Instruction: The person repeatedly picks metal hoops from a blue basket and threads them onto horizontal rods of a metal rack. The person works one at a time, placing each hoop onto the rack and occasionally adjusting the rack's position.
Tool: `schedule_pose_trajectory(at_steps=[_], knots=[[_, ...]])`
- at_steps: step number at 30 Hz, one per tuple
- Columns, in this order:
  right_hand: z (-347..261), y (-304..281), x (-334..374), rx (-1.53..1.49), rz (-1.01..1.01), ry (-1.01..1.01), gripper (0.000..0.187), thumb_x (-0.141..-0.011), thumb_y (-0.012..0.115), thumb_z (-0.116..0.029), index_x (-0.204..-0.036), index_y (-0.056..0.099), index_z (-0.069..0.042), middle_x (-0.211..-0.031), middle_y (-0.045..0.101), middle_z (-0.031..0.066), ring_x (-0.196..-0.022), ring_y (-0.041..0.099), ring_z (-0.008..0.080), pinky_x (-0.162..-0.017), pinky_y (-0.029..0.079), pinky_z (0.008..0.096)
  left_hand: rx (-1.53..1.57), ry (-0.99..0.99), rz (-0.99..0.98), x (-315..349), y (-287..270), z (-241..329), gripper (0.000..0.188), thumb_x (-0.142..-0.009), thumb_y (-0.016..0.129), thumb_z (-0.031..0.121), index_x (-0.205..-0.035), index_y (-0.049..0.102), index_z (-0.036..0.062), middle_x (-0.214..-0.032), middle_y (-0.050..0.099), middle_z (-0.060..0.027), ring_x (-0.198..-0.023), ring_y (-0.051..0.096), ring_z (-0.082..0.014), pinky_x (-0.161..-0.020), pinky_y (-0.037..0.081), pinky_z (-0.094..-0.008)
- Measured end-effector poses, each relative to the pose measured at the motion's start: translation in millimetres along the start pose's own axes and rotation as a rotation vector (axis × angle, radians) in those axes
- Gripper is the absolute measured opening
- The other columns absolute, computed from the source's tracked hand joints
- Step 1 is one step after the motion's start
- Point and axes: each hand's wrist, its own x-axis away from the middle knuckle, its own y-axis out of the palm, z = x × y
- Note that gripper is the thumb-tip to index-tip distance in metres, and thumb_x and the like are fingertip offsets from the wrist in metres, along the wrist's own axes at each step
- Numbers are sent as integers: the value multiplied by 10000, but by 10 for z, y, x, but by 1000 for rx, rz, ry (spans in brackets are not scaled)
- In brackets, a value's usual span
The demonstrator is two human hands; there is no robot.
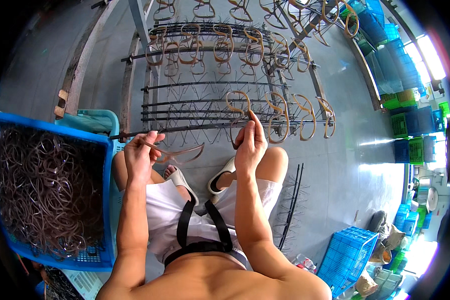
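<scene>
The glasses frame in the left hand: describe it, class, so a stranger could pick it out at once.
Find the big blue basket at far left. Just right of it, the left hand grips a thin brown frame. Unlike the upright frames ahead, this one lies sideways.

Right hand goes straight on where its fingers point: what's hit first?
Likely the brown eyeglass frame the right hand seems to touch; beyond it, dark rods, though depth is unclear.

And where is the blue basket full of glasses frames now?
In the head view, the basket is at the far left, beside the person's left forearm.
</scene>
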Motion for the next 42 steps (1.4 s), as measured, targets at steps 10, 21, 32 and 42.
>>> schedule_pose_trajectory(at_steps=[10,21,32,42], knots=[[-53,173,41,-268,95,97,282,-976,469,-189,-1197,564,-41,-575,406,-44,-465,318,20,-402,261,186,-65,-37,-40,36,-20,61,192,-857,662,259,-784,631,84,-851,696,-98,-460,482,-23,-415,350,-158],[-27,123,33,124,56,-26,283,-967,470,-133,-1213,557,-24,-584,415,-47,-514,343,20,-444,296,189,-77,-31,-59,30,-51,56,209,-863,653,268,-827,641,63,-853,691,-104,-464,454,-41,-423,343,-169],[-62,62,-18,82,59,-37,310,-980,434,-133,-1252,500,-1,-630,431,-38,-513,373,18,-446,305,175,18,15,-30,8,-150,32,237,-878,634,271,-868,640,34,-819,684,-92,-454,429,-29,-400,310,-174],[-476,210,664,308,-1048,-362,298,-858,600,-75,-1155,582,-57,-734,633,73,-574,585,193,-604,486,265,-60,7,-179,567,-44,429,248,-887,608,210,-994,611,-14,-746,583,-38,-491,472,-66,-453,367,-185]])
